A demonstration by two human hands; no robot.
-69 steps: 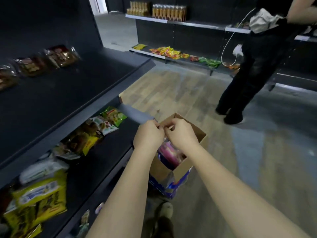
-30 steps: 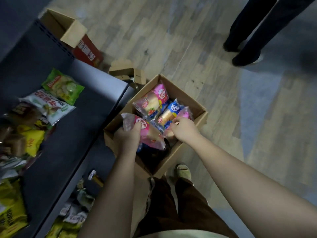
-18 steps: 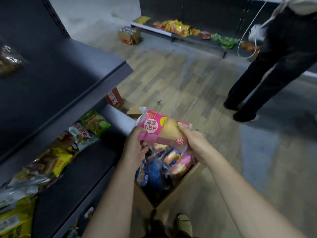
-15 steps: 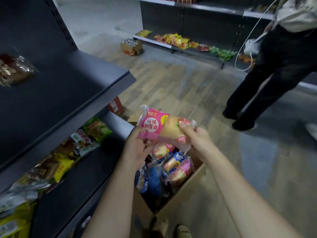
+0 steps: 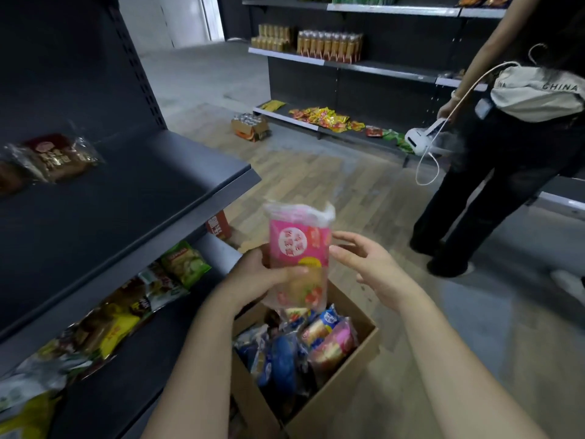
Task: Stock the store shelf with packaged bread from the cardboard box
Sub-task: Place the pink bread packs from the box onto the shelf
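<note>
Wood-patterned floor [image 5: 316, 185] ran down a dim store aisle, seen from the head camera. The left hand [image 5: 256, 280] gripped a pink bread packet [image 5: 297, 248], thumb across its front and fingers curled behind, holding it upright. The right hand [image 5: 376, 270] was just right of the packet with its fingers spread and relaxed, fingertips close beside the wrapper's edge; contact could not be told. Directly below both hands sat the open cardboard box [image 5: 342, 391], with more wrapped bread [image 5: 329, 340] inside. Left of the left hand, the dark upper shelf [image 5: 110, 210] carried a brown packet [image 5: 60, 156] at its far end, and the lower shelf [image 5: 142, 359] held a row of snack bags [image 5: 183, 267]. Beyond the right hand, well apart, another person [image 5: 506, 172] stood in dark trousers.
</note>
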